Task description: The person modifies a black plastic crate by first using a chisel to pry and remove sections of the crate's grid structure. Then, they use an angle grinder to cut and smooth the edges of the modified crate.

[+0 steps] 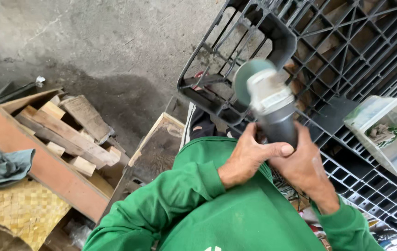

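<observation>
Gripping the angle grinder [269,104] by its dark barrel, we have both hands wrapped on it: left hand [247,155] clenched round the near side, right hand [303,165] cupping from below. It is held in the air over the black plastic pallet [347,56], its grey disc [245,79] pointing away from us. We judge it heavy, rigid and nose-weighted, best held at the barrel. One grinder, one pallet, one clear tub [393,135], several wood offcuts [75,132].
</observation>
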